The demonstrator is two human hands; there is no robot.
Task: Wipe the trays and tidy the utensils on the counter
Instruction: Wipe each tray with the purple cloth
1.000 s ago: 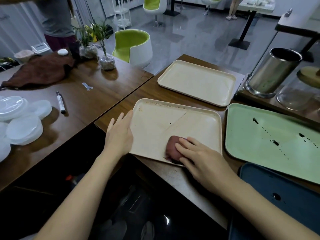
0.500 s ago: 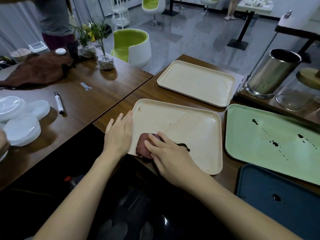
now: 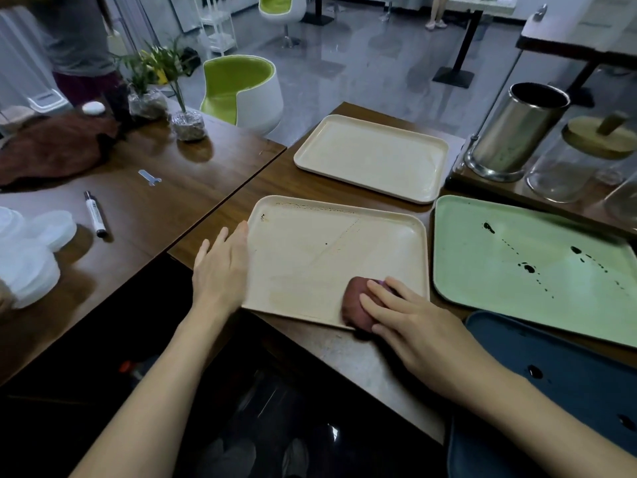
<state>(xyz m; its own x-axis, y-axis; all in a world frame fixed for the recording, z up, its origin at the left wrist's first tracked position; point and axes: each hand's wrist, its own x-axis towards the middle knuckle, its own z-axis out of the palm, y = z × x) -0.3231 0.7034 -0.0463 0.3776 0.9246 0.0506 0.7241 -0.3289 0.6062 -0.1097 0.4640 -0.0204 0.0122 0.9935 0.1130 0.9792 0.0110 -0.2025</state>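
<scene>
finds cream tray (image 3: 310, 257) at near edge of table (image 3: 344, 353), streaked and stained. notes left hand (image 3: 220, 270) flat, fingers straight and slightly apart, pressed against tray's left rim. notes right hand (image 3: 413, 326) with fingers laid straight over maroon cloth (image 3: 355, 301), pressing it down at tray's near right corner, cloth overhanging the near rim. records second cream tray (image 3: 372, 157) toward far edge, green tray (image 3: 517, 270) with dark spots at right edge, blue tray (image 3: 568, 391) at near right corner.

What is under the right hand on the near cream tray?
A bunched maroon cloth, pressed by the right hand at the front edge of the near cream rectangular tray. Whatever lies beneath the cloth is covered.
</scene>
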